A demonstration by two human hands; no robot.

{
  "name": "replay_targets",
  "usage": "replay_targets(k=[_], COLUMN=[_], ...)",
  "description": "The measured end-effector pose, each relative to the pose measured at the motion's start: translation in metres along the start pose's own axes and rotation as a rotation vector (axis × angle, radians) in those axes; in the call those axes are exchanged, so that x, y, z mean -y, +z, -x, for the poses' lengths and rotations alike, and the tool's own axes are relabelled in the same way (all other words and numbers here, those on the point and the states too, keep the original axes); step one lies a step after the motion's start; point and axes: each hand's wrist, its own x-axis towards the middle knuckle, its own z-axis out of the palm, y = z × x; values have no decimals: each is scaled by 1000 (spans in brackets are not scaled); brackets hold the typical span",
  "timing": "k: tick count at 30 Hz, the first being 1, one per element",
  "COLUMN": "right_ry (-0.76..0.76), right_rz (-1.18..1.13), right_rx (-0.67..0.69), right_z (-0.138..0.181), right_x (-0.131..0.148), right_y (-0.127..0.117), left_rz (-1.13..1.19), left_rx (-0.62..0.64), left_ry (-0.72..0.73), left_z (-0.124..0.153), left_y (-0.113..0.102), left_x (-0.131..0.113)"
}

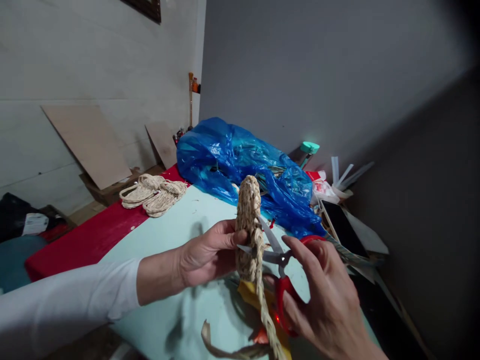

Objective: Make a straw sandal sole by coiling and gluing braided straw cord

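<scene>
My left hand (213, 250) grips a braided straw sole (248, 210) upright above the table, thumb on its near side. A plaited straw strand (265, 315) runs down from the sole's right edge. In my right hand (326, 290) is a pair of scissors (281, 257) with red handles. The blades stand apart at the sole's right side, one pointing up along the edge and the other reaching across the braid near my left thumb. A loose straw strip (221, 350) curls below. Some of my left fingers are hidden behind the sole.
A pair of woven straw sandals (153, 194) lies on the red cloth (93, 235) at the left. Behind the sole, a blue plastic bag (240, 155) covers the table's far side. A dark flat device (344, 227) and a green-topped object (309, 147) are at the right.
</scene>
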Motion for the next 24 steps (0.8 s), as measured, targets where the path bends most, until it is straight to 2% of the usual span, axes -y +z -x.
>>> replay_targets(k=[4,13,20,24], right_ry=[2,-50,-73,-49], right_rz=[25,-25,94,97], right_rx=[-5,11,-42,-20], right_z=[-2,5,11,14], right_x=[2,-3,-5,-6], right_y=[3,8,15,18], left_rz=[59,29,-11,-30], left_rx=[28,15,-129,-151], left_ry=[-106,-177,-171,-173], left_z=[-1,0,-1,-2], left_y=[-4,-8,-10,-9], left_x=[8,13,18,19])
